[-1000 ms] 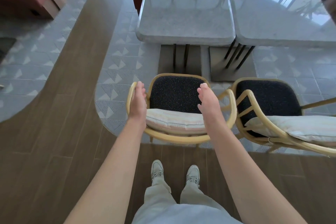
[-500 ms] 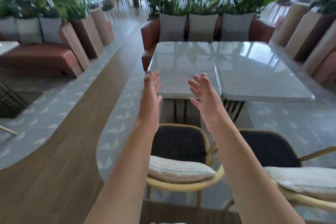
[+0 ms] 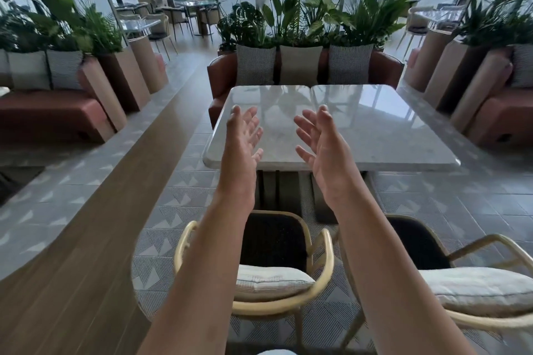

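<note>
Fingers [image 3: 237,117] of the left hand [image 3: 242,141] are straight and lightly spread, holding nothing. The right hand [image 3: 324,144] mirrors it, its fingers [image 3: 305,124] loose and parted, also empty. The palms face each other with a gap between them, both raised in the air in front of the near edge of a pale marble table [image 3: 389,135]. Bare forearms run back from the hands to the bottom of the view.

Under the forearms, on the near side of the table, stands a rattan armchair [image 3: 274,242]. It has a pale yellow bent frame whose curved rail runs round the back into both arms, a dark speckled seat, and a striped cream cushion [image 3: 268,282] lying at the back of the seat. It faces the table, set back from the near edge and not tucked under. Neither hand touches it.

The work appears to be setting this chair at the table, with the hands between grips. The next move probably calls for lowering both hands to the curved rail, one on each arm, and closing round it before pushing.

A second matching armchair [image 3: 418,245] stands just beside it, further right along the table's near side. Beyond the table's far edge sits a rust-brown sofa [image 3: 222,72], with leafy plants [image 3: 288,8] behind it.
</note>
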`<state>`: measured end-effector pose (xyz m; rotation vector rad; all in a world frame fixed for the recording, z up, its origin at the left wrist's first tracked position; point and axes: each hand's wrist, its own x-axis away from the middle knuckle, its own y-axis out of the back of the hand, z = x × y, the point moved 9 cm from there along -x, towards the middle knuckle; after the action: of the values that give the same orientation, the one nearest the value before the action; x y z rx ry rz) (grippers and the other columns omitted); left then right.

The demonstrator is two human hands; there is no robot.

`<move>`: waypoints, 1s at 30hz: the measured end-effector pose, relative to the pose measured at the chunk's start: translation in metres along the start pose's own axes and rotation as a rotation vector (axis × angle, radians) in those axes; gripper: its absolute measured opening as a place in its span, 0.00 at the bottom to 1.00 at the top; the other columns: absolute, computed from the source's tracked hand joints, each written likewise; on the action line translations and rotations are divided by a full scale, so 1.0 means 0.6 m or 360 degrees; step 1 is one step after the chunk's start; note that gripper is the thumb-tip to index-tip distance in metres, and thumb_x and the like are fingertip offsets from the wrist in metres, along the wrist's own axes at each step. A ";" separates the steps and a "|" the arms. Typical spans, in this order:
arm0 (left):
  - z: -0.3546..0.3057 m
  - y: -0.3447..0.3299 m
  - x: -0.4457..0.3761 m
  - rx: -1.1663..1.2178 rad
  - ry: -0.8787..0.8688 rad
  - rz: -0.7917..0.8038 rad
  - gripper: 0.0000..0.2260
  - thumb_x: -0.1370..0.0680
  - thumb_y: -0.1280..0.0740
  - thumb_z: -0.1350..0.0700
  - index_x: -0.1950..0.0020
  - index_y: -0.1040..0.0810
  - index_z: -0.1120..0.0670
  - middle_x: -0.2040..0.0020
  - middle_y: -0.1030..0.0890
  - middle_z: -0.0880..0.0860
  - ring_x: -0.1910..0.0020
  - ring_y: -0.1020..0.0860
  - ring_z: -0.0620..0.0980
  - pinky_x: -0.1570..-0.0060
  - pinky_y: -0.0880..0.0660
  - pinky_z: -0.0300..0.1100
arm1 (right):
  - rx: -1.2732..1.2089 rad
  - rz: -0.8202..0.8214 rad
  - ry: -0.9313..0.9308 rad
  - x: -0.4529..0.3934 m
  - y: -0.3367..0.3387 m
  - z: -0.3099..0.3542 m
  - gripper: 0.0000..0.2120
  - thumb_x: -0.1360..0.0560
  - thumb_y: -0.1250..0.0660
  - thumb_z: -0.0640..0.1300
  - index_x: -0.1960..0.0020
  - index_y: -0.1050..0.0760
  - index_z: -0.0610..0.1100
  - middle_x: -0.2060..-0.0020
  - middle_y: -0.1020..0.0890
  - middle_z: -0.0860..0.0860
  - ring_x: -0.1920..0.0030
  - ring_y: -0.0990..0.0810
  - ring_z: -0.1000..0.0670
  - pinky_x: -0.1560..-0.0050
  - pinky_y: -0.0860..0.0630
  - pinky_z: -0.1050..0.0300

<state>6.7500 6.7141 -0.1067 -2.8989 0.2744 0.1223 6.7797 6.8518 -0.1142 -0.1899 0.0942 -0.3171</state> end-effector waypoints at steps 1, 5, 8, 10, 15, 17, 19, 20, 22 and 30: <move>0.002 0.003 0.001 -0.0006 0.0003 -0.0014 0.36 0.27 0.50 0.32 0.23 0.32 0.47 0.22 0.32 0.52 0.25 0.33 0.50 0.23 0.42 0.59 | -0.0003 0.0005 -0.0010 0.001 0.000 -0.001 0.28 0.16 0.50 0.59 0.22 0.37 0.45 0.27 0.28 0.50 0.26 0.31 0.50 0.25 0.36 0.44; 0.004 0.023 0.000 0.0002 -0.0002 -0.0079 0.34 0.25 0.50 0.32 0.23 0.32 0.46 0.22 0.32 0.51 0.25 0.32 0.49 0.23 0.42 0.58 | -0.0016 0.0052 -0.0051 0.004 -0.012 -0.008 0.28 0.16 0.51 0.58 0.22 0.37 0.44 0.26 0.29 0.49 0.26 0.32 0.49 0.25 0.36 0.44; 0.007 0.043 0.001 -0.0025 0.0007 -0.0124 0.33 0.23 0.51 0.33 0.23 0.32 0.46 0.22 0.32 0.50 0.25 0.32 0.49 0.23 0.41 0.58 | -0.0028 0.0092 -0.0093 0.005 -0.028 -0.021 0.27 0.16 0.51 0.57 0.22 0.37 0.44 0.26 0.29 0.49 0.26 0.32 0.50 0.24 0.37 0.45; 0.007 0.060 0.003 -0.0034 0.0021 -0.0150 0.33 0.23 0.51 0.32 0.23 0.32 0.46 0.22 0.32 0.50 0.25 0.32 0.49 0.23 0.41 0.57 | -0.0040 0.0114 -0.0114 0.006 -0.042 -0.030 0.27 0.16 0.51 0.57 0.22 0.37 0.44 0.26 0.28 0.49 0.26 0.32 0.50 0.24 0.37 0.45; 0.000 0.132 0.014 -0.0018 0.0060 -0.0274 0.27 0.16 0.54 0.38 0.22 0.33 0.48 0.22 0.32 0.51 0.25 0.31 0.49 0.23 0.40 0.56 | -0.0010 0.0183 -0.0157 0.010 -0.107 -0.048 0.27 0.16 0.50 0.57 0.22 0.36 0.45 0.27 0.28 0.50 0.26 0.32 0.51 0.24 0.38 0.45; -0.005 0.171 0.022 -0.0003 0.0057 -0.0329 0.27 0.16 0.55 0.38 0.22 0.33 0.48 0.22 0.32 0.51 0.25 0.31 0.49 0.24 0.40 0.55 | 0.0005 0.0222 -0.0168 0.016 -0.142 -0.054 0.27 0.16 0.49 0.57 0.22 0.36 0.45 0.27 0.28 0.50 0.26 0.31 0.51 0.24 0.37 0.45; -0.016 0.218 0.032 0.0004 0.0053 -0.0397 0.28 0.16 0.55 0.38 0.22 0.33 0.49 0.22 0.32 0.51 0.25 0.32 0.49 0.25 0.39 0.53 | 0.0010 0.0262 -0.0184 0.026 -0.186 -0.059 0.26 0.16 0.49 0.57 0.23 0.35 0.45 0.27 0.27 0.50 0.27 0.31 0.51 0.25 0.36 0.45; -0.022 0.252 0.040 0.0012 0.0050 -0.0441 0.28 0.16 0.55 0.38 0.22 0.33 0.49 0.22 0.32 0.52 0.25 0.32 0.49 0.25 0.39 0.53 | 0.0009 0.0298 -0.0205 0.033 -0.219 -0.065 0.26 0.16 0.49 0.57 0.23 0.35 0.45 0.27 0.27 0.50 0.27 0.31 0.51 0.25 0.36 0.47; -0.033 0.312 0.056 0.0018 0.0046 -0.0521 0.28 0.16 0.55 0.38 0.22 0.33 0.49 0.22 0.32 0.52 0.26 0.31 0.49 0.26 0.38 0.52 | -0.0017 0.0369 -0.0254 0.049 -0.276 -0.072 0.25 0.16 0.49 0.55 0.23 0.35 0.44 0.27 0.28 0.49 0.26 0.31 0.50 0.26 0.35 0.50; -0.098 0.636 0.194 0.0063 -0.0033 -0.0897 0.29 0.18 0.53 0.34 0.22 0.33 0.46 0.23 0.31 0.47 0.28 0.30 0.44 0.24 0.39 0.53 | 0.0040 0.0768 -0.0334 0.172 -0.605 -0.140 0.25 0.16 0.48 0.56 0.23 0.35 0.45 0.27 0.27 0.50 0.27 0.30 0.50 0.25 0.35 0.47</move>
<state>6.7932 6.3150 -0.1439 -2.8085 -0.5354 0.0482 6.7581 6.4663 -0.1303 -0.1684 -0.0722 0.1829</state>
